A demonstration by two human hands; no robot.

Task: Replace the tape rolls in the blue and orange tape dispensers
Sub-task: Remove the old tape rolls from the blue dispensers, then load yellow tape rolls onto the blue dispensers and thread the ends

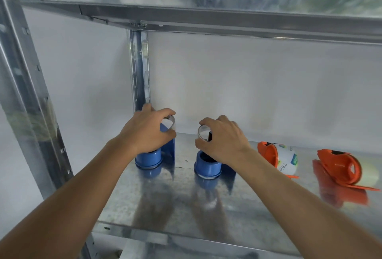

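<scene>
My left grip [148, 132] pinches a clear roll [170, 123]: thumb below, fingers curled over the top rim. The roll is raised above the left blue dispenser [154, 158], near its upright plate; whether the two touch cannot be told. My right grip [222, 139] pinches a second clear roll [203, 132] in the same way, thumb under and fingers over, directly above the right blue dispenser [207, 165]. A dark part shows just behind that roll, under my fingers; what it is cannot be told.

Both blue dispensers stand on the metal shelf [258, 207], hubs facing me, side by side with a gap between them. The left one sits close to the rear post [140, 68] of the rack.

To the right of my right wrist lies the first orange dispenser [268, 155], on its side, loaded with a white roll [288, 160] bearing a printed label. Further right, well apart from the blue pair, lies the second orange dispenser [341, 168], also on its side, carrying a pale roll [368, 176].

The shelf surface is reflective and mirrors the dispensers and my forearms. A white wall [248, 83] closes the back of the bay. An upper shelf [206, 17] spans the top of the view.
</scene>
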